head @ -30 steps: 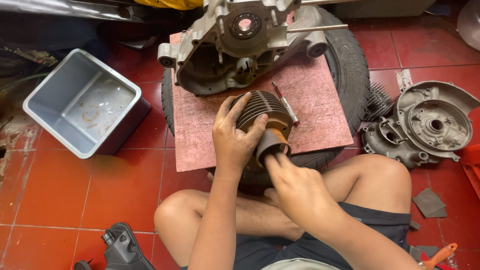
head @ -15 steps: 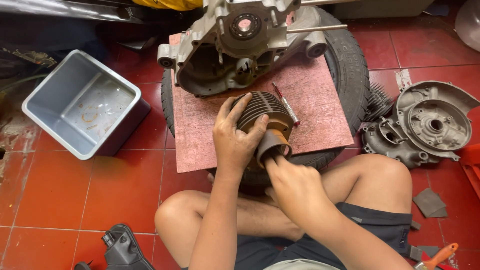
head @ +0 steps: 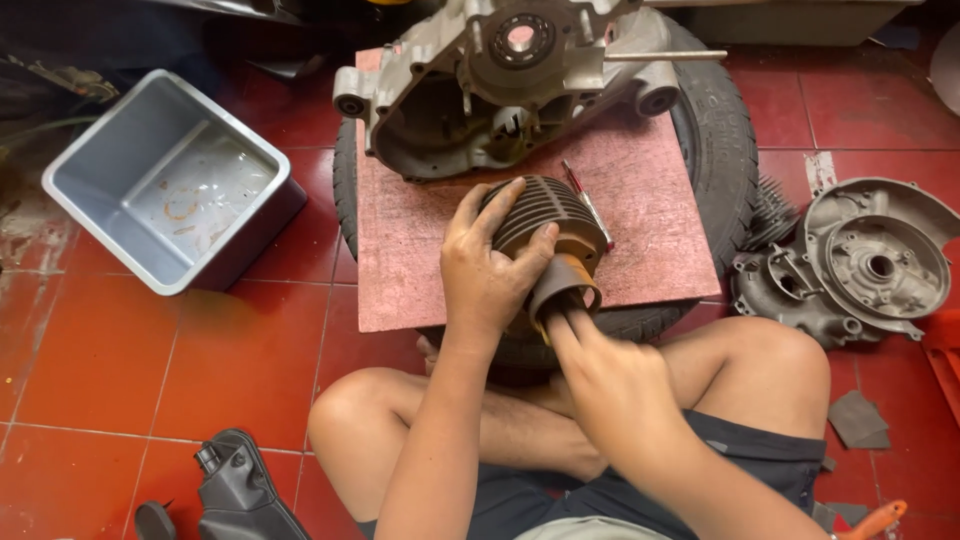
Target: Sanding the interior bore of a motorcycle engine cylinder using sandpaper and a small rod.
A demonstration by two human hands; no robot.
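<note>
Red floor tiles surround our pink board on a tyre, where our left hand clamps the finned engine cylinder at centre, our right hand pushing fingers into its bore at 5 o'clock, crankcase at 12, grey tub at 9.

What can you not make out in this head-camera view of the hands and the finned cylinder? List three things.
- Right hand: its fingertips are hidden inside the finned cylinder.
- Cylinder bore: blocked by those fingers.
- Engine casing: its top is cut off by the upper frame edge.
- Left hand: its palm covers the cylinder's near side.
</note>
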